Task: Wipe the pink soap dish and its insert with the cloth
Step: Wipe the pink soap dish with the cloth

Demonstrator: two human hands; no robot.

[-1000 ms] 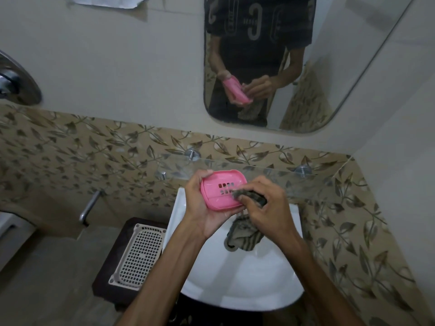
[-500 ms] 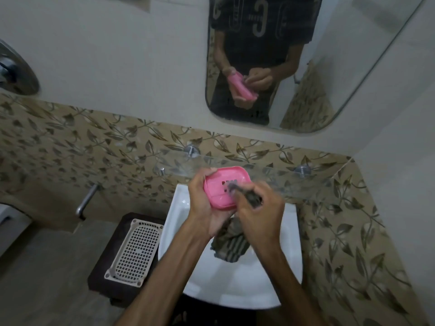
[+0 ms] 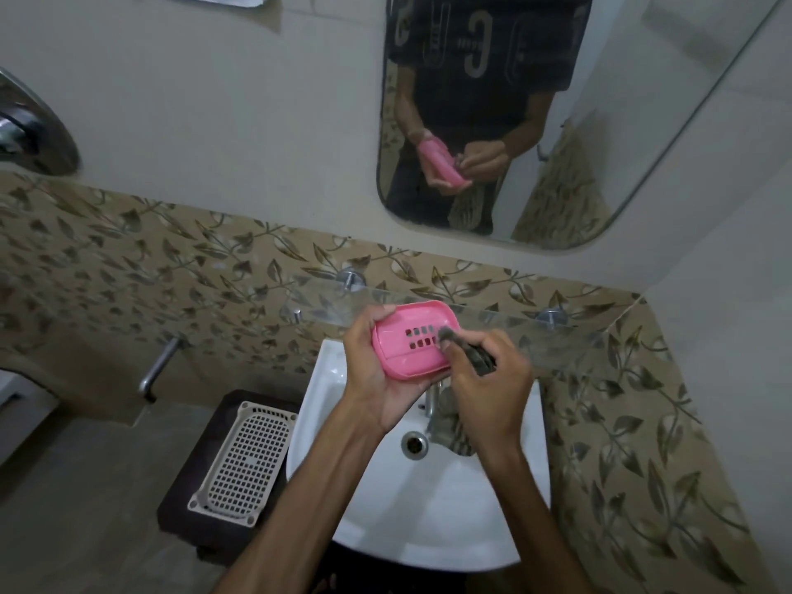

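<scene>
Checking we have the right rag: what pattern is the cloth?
Striped, dark grey and tan, on the cloth hanging below the right hand; head view.

Soap dish (image 3: 413, 340) above sink (image 3: 428, 520)

**What the view leaves unseen**

The right hand (image 3: 484, 388) covers most of the cloth (image 3: 471, 358) and the right end of the pink soap dish (image 3: 413, 338); the slotted insert (image 3: 422, 338) is partly under the cloth tip. The left hand (image 3: 377, 370) hides the dish's underside. The tap (image 3: 430, 400) shows only as a sliver between the wrists. A chrome fitting (image 3: 30, 126) is cut by the left edge, and the mirror (image 3: 643, 100) runs off the top. The moving cloth tip is blurred
</scene>
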